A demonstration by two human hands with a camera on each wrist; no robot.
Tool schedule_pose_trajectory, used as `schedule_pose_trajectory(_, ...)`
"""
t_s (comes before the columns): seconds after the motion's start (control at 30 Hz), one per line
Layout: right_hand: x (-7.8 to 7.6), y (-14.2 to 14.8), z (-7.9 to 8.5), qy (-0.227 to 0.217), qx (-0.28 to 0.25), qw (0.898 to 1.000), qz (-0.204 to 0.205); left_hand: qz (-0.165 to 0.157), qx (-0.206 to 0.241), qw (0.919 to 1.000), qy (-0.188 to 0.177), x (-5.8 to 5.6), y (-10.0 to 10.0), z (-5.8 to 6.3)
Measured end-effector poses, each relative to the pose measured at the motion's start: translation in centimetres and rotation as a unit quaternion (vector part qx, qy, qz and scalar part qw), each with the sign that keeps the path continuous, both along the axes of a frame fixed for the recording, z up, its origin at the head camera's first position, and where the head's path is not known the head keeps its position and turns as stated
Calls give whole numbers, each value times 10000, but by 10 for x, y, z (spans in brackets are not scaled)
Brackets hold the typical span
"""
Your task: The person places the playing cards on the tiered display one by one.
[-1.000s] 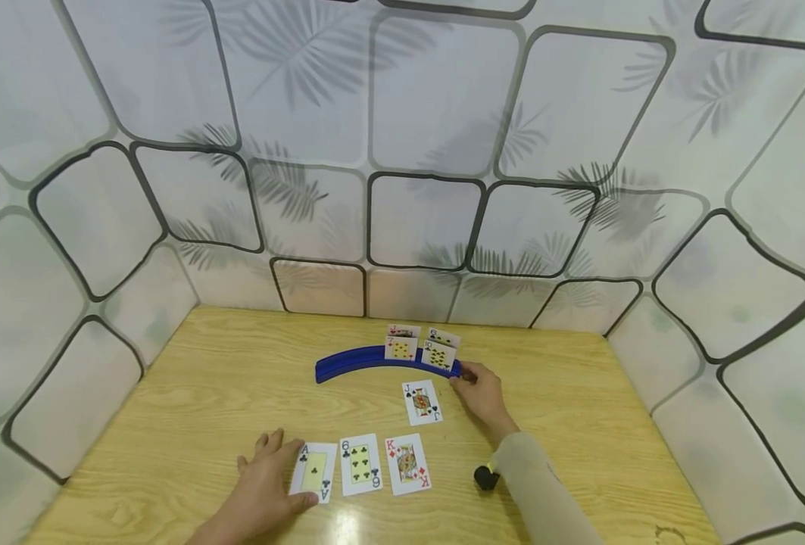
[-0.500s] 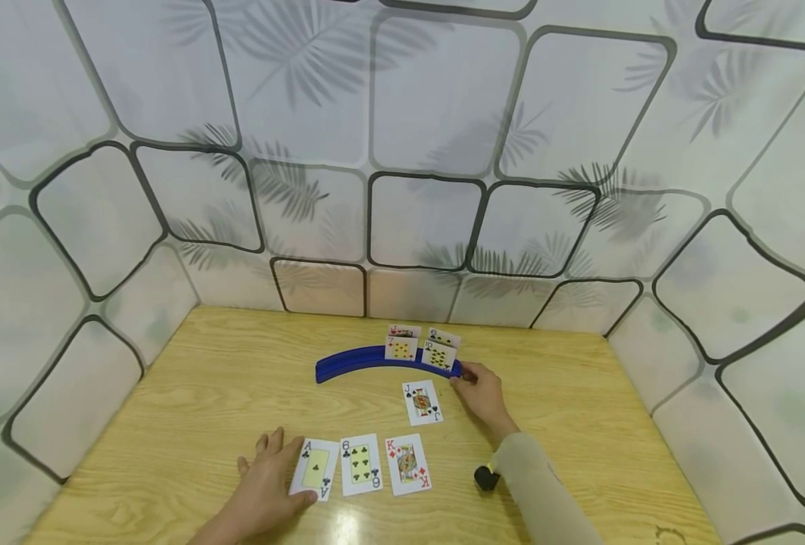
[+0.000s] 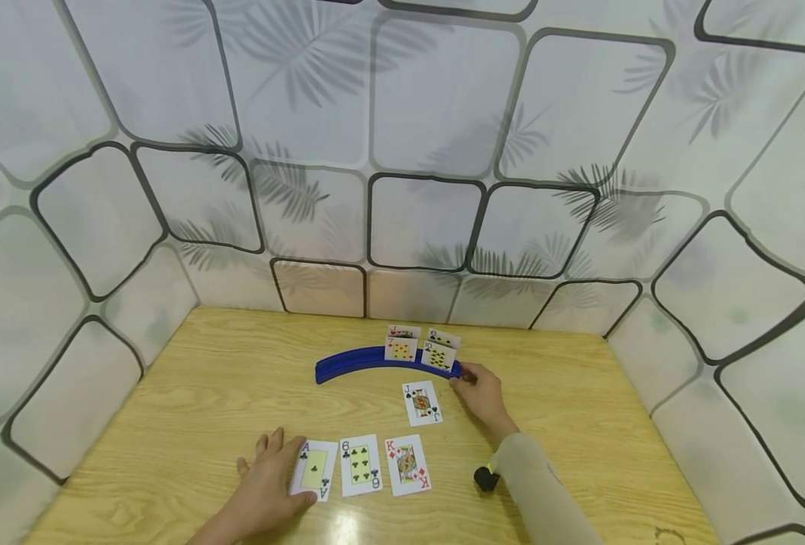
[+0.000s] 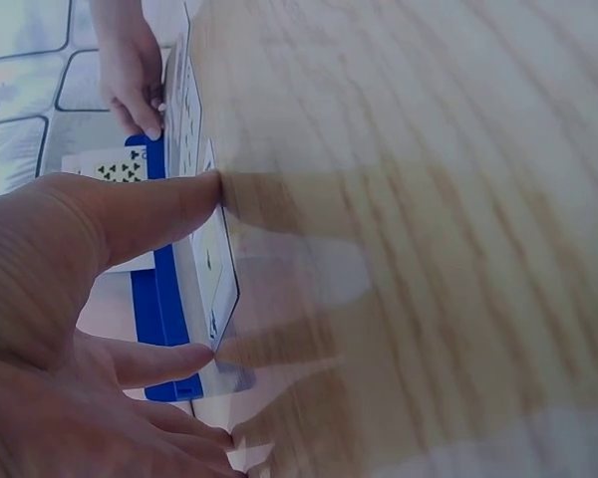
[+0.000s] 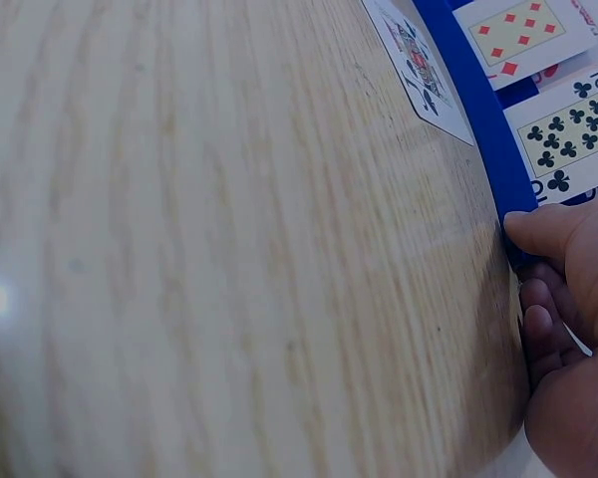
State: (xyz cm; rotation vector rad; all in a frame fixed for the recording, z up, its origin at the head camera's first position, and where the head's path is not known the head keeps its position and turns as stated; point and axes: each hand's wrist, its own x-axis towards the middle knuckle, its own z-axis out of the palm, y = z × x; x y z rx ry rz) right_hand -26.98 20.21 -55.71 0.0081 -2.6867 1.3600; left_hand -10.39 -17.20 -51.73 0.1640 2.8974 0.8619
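Ace (image 3: 316, 471) — legible head cam only; L hand (image 3: 264, 483) pinching edges — R hand (image 3: 482, 393) pinching blue rack (image 3: 351, 362).

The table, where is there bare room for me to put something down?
The table is bare left of the blue rack, beyond the left hand. Another bare patch lies right of the right hand and sleeve. It's crowded between the hands: ace, six, king and jack lie there.
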Motion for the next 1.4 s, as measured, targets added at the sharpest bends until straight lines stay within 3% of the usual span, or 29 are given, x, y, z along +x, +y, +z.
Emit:
schedule_pose_trajectory(0.53, 1, 1, 0, -28, 45, 10000, 42, 172, -126, 9998, -44, -4, 6, 3)
schedule_pose_trajectory(0.6, 1, 1, 1, -40, 30, 10000, 55, 216, -37, 9998, 38, -3, 6, 2)
schedule_pose_trajectory(0.77, 2, -1, 3, -33, 6, 10000, 65, 491, 722, 9961, 109, 0, 2, -3)
schedule_pose_trajectory(0.97, 1, 1, 2, 65, 45, 9999, 62, 600, 1376, 9860, 727, -5, -3, -10)
schedule_pose_trajectory(1.1, 1, 1, 1, 56, 70, 9999, 66, 543, 1942, 9740, 1028, -14, -6, -12)
schedule_pose_trajectory(1.27, 1, 1, 1, -2, 64, 10000, 36, 106, 2721, 9521, 1390, -28, -13, -11)
schedule_pose_trajectory(1.4, 1, 0, 3, -16, 74, 10000, 39, -9, 2985, 9423, 1517, -41, -15, -8)
